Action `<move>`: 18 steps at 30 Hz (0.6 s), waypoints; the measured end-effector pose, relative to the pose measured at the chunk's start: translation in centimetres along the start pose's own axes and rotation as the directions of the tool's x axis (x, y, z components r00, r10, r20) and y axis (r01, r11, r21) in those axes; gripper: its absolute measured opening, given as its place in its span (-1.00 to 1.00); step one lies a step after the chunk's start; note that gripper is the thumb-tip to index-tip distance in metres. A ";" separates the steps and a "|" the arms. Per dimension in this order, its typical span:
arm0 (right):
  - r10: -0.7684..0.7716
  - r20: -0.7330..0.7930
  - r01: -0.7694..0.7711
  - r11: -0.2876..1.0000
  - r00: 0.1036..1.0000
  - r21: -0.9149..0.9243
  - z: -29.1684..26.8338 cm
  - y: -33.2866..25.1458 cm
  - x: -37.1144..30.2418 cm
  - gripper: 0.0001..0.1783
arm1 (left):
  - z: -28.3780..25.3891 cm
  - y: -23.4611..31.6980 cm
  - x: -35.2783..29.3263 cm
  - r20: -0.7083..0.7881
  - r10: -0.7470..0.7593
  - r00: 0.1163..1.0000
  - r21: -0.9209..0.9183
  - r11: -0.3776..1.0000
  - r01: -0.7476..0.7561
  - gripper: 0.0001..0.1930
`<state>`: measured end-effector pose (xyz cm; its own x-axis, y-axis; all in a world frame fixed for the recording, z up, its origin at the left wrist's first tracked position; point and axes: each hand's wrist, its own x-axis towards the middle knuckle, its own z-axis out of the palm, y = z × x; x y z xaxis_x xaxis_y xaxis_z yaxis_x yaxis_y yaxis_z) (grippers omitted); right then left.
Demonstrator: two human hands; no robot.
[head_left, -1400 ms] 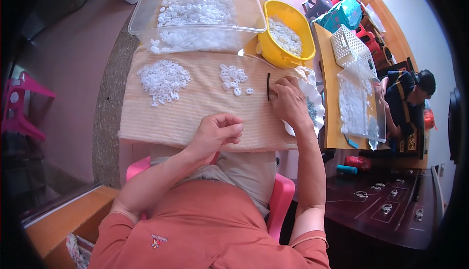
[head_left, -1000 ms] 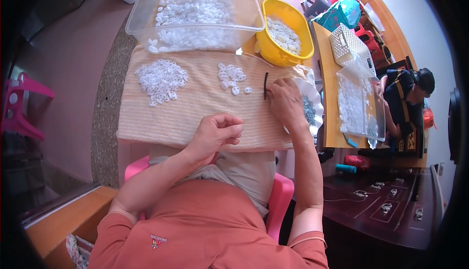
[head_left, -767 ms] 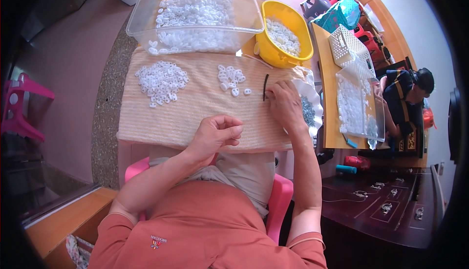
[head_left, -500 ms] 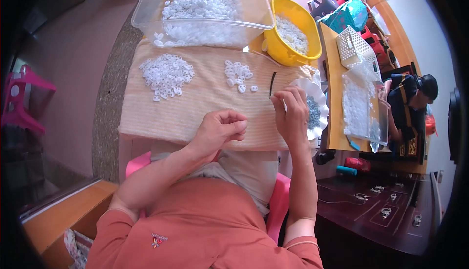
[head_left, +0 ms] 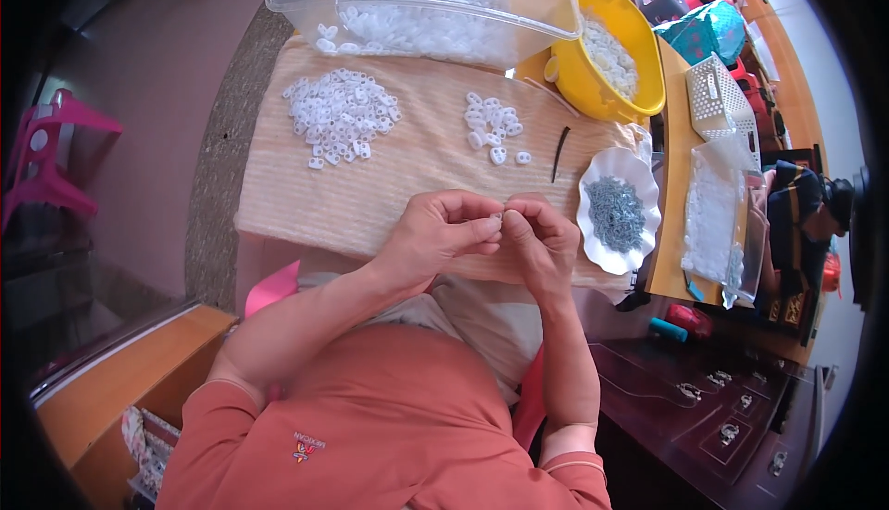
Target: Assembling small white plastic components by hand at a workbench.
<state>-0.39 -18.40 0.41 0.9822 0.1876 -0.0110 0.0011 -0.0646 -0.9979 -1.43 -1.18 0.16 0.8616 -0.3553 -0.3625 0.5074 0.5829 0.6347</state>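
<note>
Above the near edge of the cloth-covered table, the fingertips of my left hand [head_left: 444,234] and my right hand [head_left: 541,243] meet in a pinch. A tiny pale bit shows between them, too small to name, and my fingers hide the rest. To the right of my right hand stands a white wavy-rimmed dish [head_left: 595,241] holding many small grey-blue pieces [head_left: 618,214]. Beyond my hands lie a small group of white oval plastic pieces with holes [head_left: 493,123] and a thin dark strip [head_left: 560,153]. A larger heap of such white pieces [head_left: 341,113] spreads at the left.
A clear plastic bin [head_left: 421,5] of white pieces stands at the far side, beside a yellow tub [head_left: 654,79] with more. At right, another table bears a white perforated basket [head_left: 718,93] and a clear tray [head_left: 708,214]; a person [head_left: 796,209] sits there.
My right hand has come left and nearer from beside the dish to meet my left hand, which has moved slightly right. The view has shifted, so the table's things appear further right and higher.
</note>
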 end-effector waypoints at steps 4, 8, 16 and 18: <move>-0.024 -0.004 0.024 0.997 1.000 0.070 0.0 0.5 0.1 -0.91 | 0.0 0.2 0.1 -0.003 -0.015 1.000 0.028 0.999 0.015 -0.75; -0.047 -0.019 0.047 0.998 0.999 0.040 -0.3 1.0 0.1 -0.91 | 0.0 0.4 0.2 -0.024 -0.038 0.999 0.013 0.999 0.038 -0.74; -0.006 0.017 0.006 1.000 1.000 -0.012 -0.3 1.1 0.2 -0.91 | -0.3 0.4 0.4 -0.043 -0.041 0.998 -0.003 0.999 0.041 -0.76; 0.011 0.030 -0.010 0.999 0.999 -0.032 -0.3 1.1 0.2 -0.90 | -0.3 0.4 0.5 -0.052 -0.042 0.998 -0.002 0.999 0.042 -0.77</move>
<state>-0.13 -18.68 -0.68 0.9761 0.2161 -0.0235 -0.0023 -0.0977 -0.9952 -0.81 -0.93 0.01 0.8393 -0.3409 -0.4236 0.5429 0.5688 0.6178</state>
